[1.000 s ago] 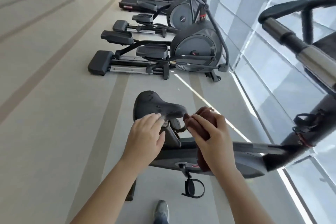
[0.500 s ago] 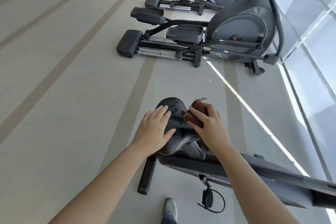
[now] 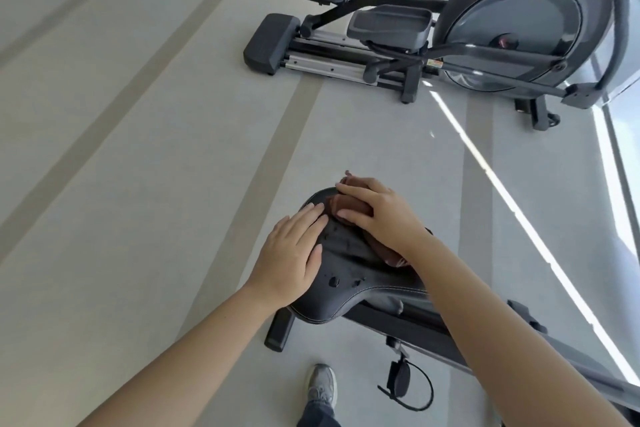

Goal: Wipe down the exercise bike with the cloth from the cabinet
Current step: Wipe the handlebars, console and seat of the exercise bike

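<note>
The exercise bike's black saddle (image 3: 349, 274) fills the lower middle of the head view, with its dark frame (image 3: 415, 326) running off to the lower right. My left hand (image 3: 294, 253) lies flat on the saddle's left side, fingers straight. My right hand (image 3: 381, 215) holds a bunched brown cloth (image 3: 349, 204) against the saddle's far end, thumb and fingers wrapped round a fold. More of the cloth shows from under my right wrist. The bike's handlebars are out of view.
A grey elliptical trainer (image 3: 512, 35) stands on the floor beyond the saddle, with another behind it. The bike's pedal with a strap (image 3: 401, 381) hangs below the frame. My shoe (image 3: 320, 385) is beside it. A window wall (image 3: 623, 149) runs along the right.
My view has dropped toward the saddle. My right hand has carried the cloth from beside the seat post up onto the saddle's top. My left hand has stayed on the saddle.
</note>
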Tool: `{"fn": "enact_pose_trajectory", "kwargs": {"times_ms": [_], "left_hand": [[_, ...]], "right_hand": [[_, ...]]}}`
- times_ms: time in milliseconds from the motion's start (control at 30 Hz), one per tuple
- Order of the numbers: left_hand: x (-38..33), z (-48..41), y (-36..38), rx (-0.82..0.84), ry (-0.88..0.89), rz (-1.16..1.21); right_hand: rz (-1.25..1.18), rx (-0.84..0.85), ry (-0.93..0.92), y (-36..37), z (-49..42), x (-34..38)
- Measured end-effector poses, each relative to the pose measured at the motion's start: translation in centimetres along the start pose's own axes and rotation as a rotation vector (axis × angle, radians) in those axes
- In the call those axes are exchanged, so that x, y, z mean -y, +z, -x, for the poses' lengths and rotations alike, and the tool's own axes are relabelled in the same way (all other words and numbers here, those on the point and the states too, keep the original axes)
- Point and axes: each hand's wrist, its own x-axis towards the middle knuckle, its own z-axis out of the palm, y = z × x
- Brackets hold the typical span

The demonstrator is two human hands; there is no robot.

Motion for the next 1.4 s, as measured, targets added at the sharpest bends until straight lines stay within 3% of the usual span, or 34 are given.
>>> {"fn": "enact_pose_trajectory", "kwargs": {"times_ms": [200,500,700,933,1133,1233,1400], "left_hand": [[0.2,0.1,0.3,-0.029,0.012,0.045],[0.3,0.0,0.1,-0.032,0.007,0.037],[0.2,-0.1,0.3,-0.034,0.013,0.031],[0.4,-0.1,0.4,-0.034,0.012,0.02],[0.3,-0.2,0.4,-0.031,0.007,0.026],[0.2,-0.1,0.4,-0.032,0.006,0.023],[0.5,-0.2,0.2,-0.037,0.005,0.043]], "right_hand": [[-0.07,0.212,-0.046,-1.7,4.7,-3.7],[-0.366,0.105,0.025,-0.2,-1.8,-3.3],[-0.336,0.373,0.011,-1.8,2.7,-7.1],[-0.425,0.068,-0.004,0.4,-2.6,-3.8],[-0.347,0.306,-0.012,-1.2,2.0,-7.0],[-0.319,0.335,-0.001,-1.8,3.6,-7.7],[-0.337,0.044,0.004,0.2,-2.2,-3.1]]}}
